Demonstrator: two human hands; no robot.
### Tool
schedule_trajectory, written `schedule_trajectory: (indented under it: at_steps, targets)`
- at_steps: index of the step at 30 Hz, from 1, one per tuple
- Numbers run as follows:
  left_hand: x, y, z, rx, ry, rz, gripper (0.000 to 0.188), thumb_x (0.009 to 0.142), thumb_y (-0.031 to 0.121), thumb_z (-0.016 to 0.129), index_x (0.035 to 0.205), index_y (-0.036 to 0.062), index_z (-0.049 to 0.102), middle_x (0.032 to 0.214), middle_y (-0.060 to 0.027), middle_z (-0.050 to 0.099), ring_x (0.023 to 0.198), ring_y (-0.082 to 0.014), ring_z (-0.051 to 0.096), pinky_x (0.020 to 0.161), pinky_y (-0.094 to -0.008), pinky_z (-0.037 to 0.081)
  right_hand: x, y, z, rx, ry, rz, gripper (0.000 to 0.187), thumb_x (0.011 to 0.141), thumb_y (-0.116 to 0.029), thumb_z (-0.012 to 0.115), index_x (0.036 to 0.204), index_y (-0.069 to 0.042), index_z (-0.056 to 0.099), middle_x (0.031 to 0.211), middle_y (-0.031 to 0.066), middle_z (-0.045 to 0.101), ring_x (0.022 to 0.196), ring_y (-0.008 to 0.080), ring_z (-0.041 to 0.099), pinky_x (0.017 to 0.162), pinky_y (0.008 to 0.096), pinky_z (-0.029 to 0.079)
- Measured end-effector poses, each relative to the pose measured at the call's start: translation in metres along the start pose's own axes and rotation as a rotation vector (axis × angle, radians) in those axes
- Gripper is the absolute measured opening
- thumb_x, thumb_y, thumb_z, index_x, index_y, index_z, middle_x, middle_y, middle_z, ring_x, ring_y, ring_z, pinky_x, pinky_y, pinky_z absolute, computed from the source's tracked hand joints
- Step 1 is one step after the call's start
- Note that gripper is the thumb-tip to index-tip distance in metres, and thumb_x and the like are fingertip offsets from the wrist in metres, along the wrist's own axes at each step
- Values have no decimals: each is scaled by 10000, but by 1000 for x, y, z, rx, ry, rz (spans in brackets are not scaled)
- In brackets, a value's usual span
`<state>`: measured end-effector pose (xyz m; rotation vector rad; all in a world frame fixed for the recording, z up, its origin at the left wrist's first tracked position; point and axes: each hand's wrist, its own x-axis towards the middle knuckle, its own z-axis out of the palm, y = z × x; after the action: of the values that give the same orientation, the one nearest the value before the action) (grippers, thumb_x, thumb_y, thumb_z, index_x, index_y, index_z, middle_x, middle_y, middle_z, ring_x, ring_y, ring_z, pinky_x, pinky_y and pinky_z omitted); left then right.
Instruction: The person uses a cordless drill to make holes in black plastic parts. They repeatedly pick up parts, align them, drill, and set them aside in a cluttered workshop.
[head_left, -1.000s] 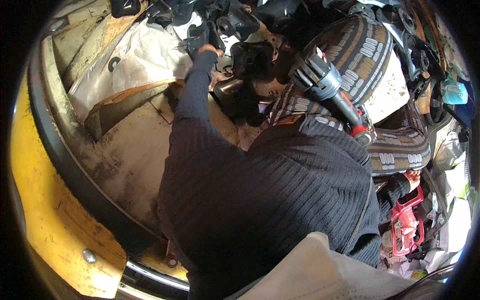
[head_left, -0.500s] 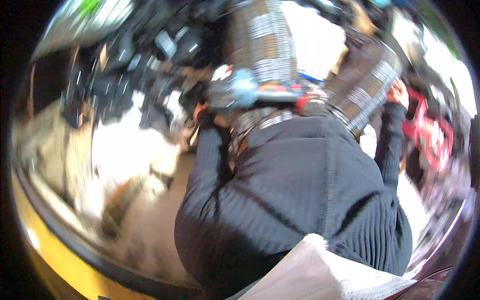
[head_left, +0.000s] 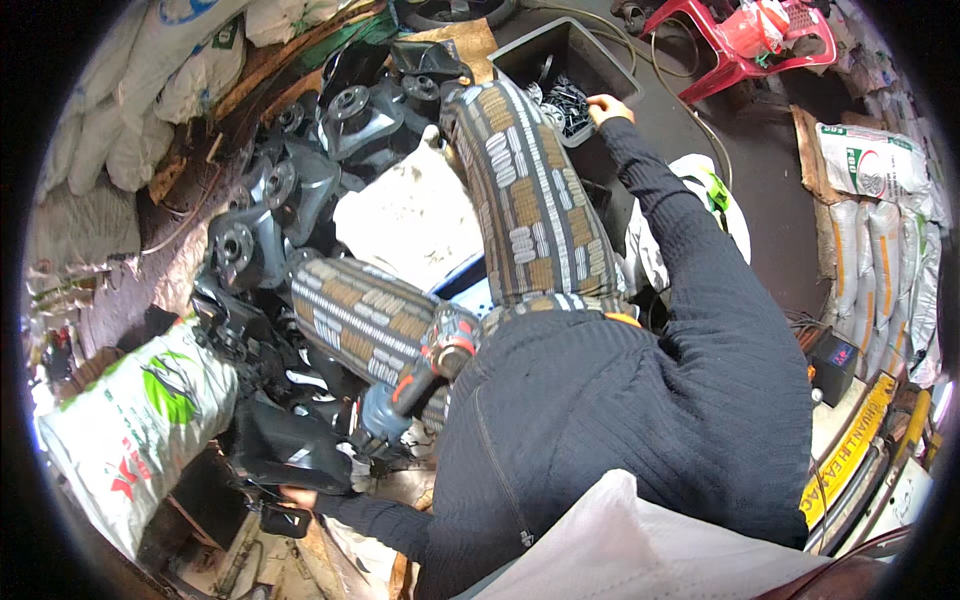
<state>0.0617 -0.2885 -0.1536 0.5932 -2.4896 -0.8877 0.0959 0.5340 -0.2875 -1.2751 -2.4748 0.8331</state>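
My right hand (head_left: 609, 109), its fingers bent, reaches over the near right rim of a grey bin (head_left: 607, 58), beside a heap of dark bolts (head_left: 566, 106). Whatever its fingertips hold is too small to make out. Low at the left, my left hand (head_left: 298, 495) is closed at the edge of a black moulded plastic part (head_left: 290, 445); most of its fingers are hidden. A cordless drill (head_left: 418, 375) with a red and black head and a blue-grey base lies across my left thigh.
Several black parts with round metal hubs (head_left: 350, 106) are piled at the left. A white sack (head_left: 140, 425) stands left of them. Between my knees lies a white cloth-like thing (head_left: 412, 215). A red plastic chair (head_left: 790, 45) and stacked sacks (head_left: 870, 165) are at the right.
The view has swung and become sharp. My right hand has gone from beside my right leg to the bin. My left hand has moved from near the drill down to the black part.
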Motion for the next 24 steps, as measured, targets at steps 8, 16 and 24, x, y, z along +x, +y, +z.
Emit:
schedule_trajectory:
  at_steps: [8,16,24]
  targets:
    - [-30,250,175,-303,-745,399,173,802,171,652,846,5,631,717,-78,589,672,-174,552,654,-251,437,68,-22,90,-254,-435,140,600,702,-345,654,1250,-167,490,1258,103,505,1137,281,497,963,371,395]
    - [-113,248,246,240,-1014,915,221,748,291,650,830,89,611,721,-113,542,698,-309,567,594,-396,451,78,-19,138,-586,-610,191,593,703,-381,658,1238,-174,504,1257,105,506,1141,273,497,954,374,401]
    - [-112,246,222,236,-1064,825,290,789,221,619,1059,120,584,779,-71,560,676,-208,573,612,-306,472,76,-33,120,-722,-633,203,589,705,-416,661,1225,-180,518,1256,107,506,1144,264,498,946,376,408]
